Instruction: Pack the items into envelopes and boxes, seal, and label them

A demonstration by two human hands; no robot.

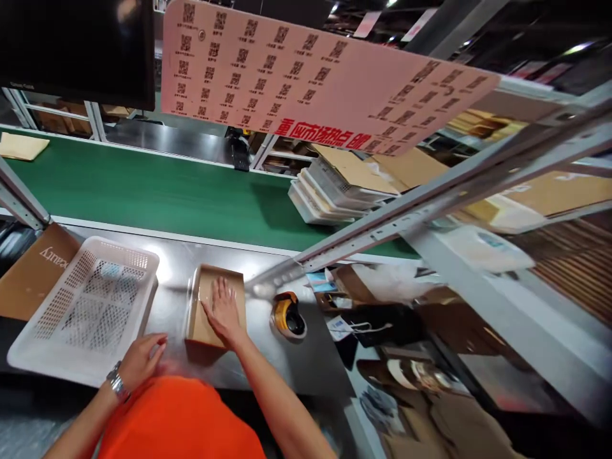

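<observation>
My right hand (pixel 224 311) lies flat with its fingers spread on top of a small brown cardboard box (pixel 208 322) on the metal worktop (pixel 167 312). Something clear and shiny runs along the box's left edge. My left hand (pixel 141 362), with a metal watch at the wrist, hovers near the worktop's front edge. Its fingers are loosely bent, and nothing shows in them. Just to its left is a white perforated plastic basket (pixel 79 366). An orange-and-black tape roll (pixel 288 317) sits to the right of the box.
A green conveyor belt (pixel 167 191) runs behind the worktop, with stacked white trays (pixel 320 207) on it. A pink code sheet (pixel 354 83) and a dark monitor (pixel 76 51) hang above. Metal posts (pixel 363 239) cross at right, beside a cluttered shelf. A brown carton (pixel 31 280) stands left.
</observation>
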